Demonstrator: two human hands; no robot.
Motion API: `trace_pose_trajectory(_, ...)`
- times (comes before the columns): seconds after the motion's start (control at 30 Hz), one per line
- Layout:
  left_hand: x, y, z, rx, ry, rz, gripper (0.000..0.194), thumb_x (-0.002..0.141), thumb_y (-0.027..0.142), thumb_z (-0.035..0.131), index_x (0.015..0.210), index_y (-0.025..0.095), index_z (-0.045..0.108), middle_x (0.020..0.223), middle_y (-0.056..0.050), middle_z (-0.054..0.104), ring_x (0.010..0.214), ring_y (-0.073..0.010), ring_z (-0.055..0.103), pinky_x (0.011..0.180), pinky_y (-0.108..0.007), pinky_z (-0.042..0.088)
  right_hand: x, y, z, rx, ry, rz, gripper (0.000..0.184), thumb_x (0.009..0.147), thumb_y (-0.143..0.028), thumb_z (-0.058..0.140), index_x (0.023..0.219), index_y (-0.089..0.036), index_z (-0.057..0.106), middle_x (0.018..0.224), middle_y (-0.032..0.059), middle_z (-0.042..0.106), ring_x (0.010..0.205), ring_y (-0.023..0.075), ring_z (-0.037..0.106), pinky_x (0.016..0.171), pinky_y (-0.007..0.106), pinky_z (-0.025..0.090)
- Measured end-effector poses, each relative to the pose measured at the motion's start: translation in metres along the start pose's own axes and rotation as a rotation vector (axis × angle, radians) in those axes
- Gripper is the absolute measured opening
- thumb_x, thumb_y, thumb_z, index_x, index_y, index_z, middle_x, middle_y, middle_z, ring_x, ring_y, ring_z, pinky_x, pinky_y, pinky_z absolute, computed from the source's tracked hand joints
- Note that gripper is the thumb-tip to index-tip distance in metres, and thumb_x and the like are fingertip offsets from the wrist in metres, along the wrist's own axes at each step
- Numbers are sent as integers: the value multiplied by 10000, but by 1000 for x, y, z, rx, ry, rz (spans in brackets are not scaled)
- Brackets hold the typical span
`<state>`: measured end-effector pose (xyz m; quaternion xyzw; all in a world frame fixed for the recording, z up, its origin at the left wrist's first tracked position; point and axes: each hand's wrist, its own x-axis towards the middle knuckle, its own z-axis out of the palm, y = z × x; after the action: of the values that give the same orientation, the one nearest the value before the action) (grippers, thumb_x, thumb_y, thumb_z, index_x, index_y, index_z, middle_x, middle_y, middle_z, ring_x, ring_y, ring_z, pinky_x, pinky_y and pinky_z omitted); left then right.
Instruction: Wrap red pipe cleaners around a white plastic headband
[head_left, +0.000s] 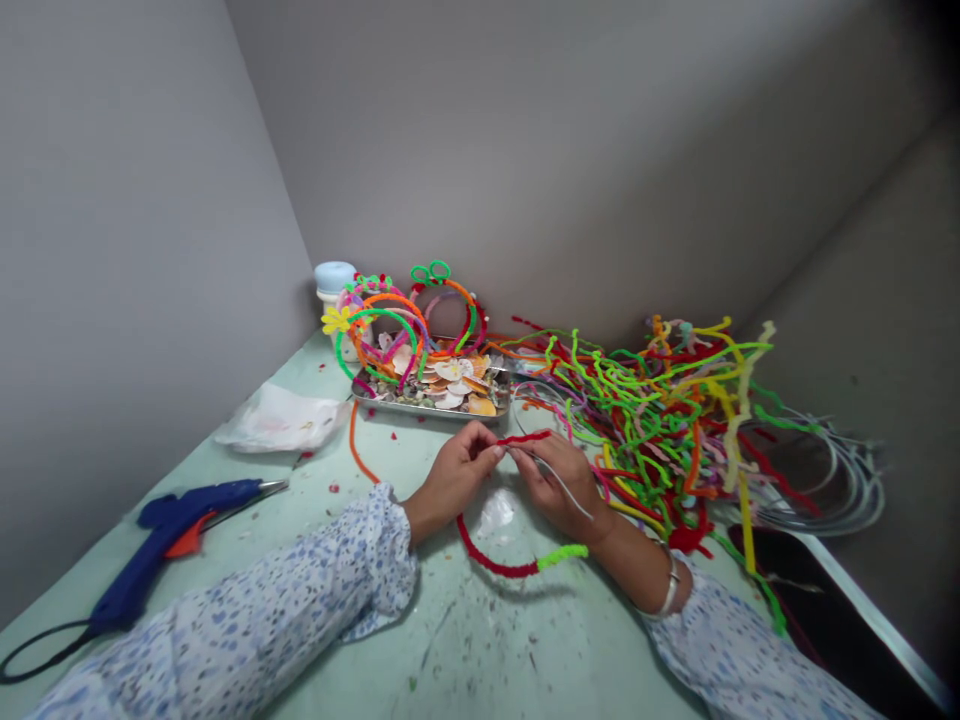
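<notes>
Over the table, my left hand [459,468] pinches a thin wire hoop where red pipe cleaner wraps round it. My right hand [561,485] is closed at the same spot, its fingertips on the red pipe cleaner [529,439]. A bare grey end of the wire [566,487] sticks out across the right hand. Below the hands curves the covered part of the headband hoop [499,568], dark red with a bright green tip [562,556]. The exact grip is partly hidden by the fingers.
A metal tray [427,408] of shells stands behind, finished-looking pipe-cleaner headbands [386,300] above it. Right lies a tangled pipe-cleaner heap [652,410] beside coiled wire hoops [847,480]. Left are a blue glue gun [161,535] and a plastic bag [281,420]; a light-blue-lidded container [335,278] stands at the back.
</notes>
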<state>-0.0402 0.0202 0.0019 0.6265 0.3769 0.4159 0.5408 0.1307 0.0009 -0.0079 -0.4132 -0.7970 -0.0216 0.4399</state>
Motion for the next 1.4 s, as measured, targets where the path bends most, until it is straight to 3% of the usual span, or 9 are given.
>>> trace_pose_trajectory(0.3, 0, -1, -2, 26, 15, 33, 146, 805, 304, 560, 781, 169, 507, 642, 51, 456, 587, -93, 392, 559, -220, 325, 2, -3, -3, 16, -10, 46, 102, 866, -190, 540, 923, -194, 624, 798, 61, 643, 777, 203, 585, 717, 349, 469)
trace_pose_trajectory(0.73, 4, 1, -2, -204, -11, -118, 196, 718, 295, 629, 691, 174, 477, 529, 67, 421, 471, -70, 344, 478, -211, 271, 2, -4, -3, 6, -40, -25, 144, 884, -186, 509, 947, -199, 638, 806, 69, 661, 767, 203, 592, 702, 353, 464)
trace_pose_trajectory(1.4, 5, -2, -4, -279, -57, -142, 246, 741, 348, 615, 666, 173, 459, 544, 53, 433, 459, -61, 361, 460, -205, 263, 1, -4, -5, -5, -43, -43, 148, 892, -194, 510, 961, -208, 640, 821, 66, 668, 789, 203, 600, 720, 356, 466)
